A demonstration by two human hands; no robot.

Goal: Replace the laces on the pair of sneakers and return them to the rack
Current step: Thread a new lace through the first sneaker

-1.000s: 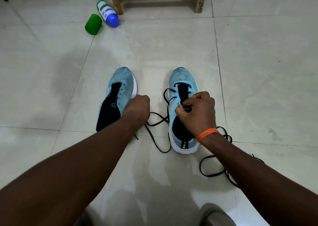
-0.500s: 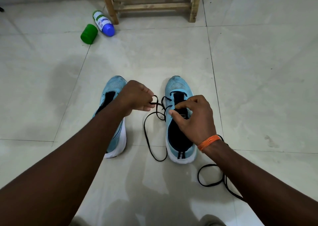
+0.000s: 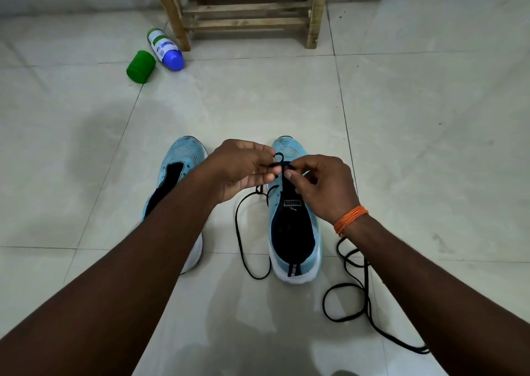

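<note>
At the bottom edge, a grey shape (image 3: 341, 372) is cut off by the frame, and we cannot identify it. The left forearm covers the midsection of the left-side sneaker (image 3: 183, 157), so we see only its blue toe, dark opening and a strip of white sole. A loose black lace (image 3: 367, 289) coils on the floor (image 3: 430, 146) just right of the right-side sneaker (image 3: 295, 246) and passes under the right forearm. We cannot tell whether it joins the lace in the hands.

The right-side sneaker stands upright, heel toward us, well apart from the rack. Above its forward eyelets, the left hand (image 3: 243, 169) and right hand (image 3: 324, 186) meet. Each has its fingers curled and pinches the threaded black lace (image 3: 236, 226), which forms a small loop between them and a long slack loop on the floor between the sneakers. The fingers hide the eyelets beneath. An orange wristband (image 3: 350, 218) circles the right wrist.

Farther off lie a green cap (image 3: 140, 66) and a blue-capped bottle (image 3: 165, 49) on its side, beside a leg of the wooden rack (image 3: 246, 11), whose upper part is cut off.
</note>
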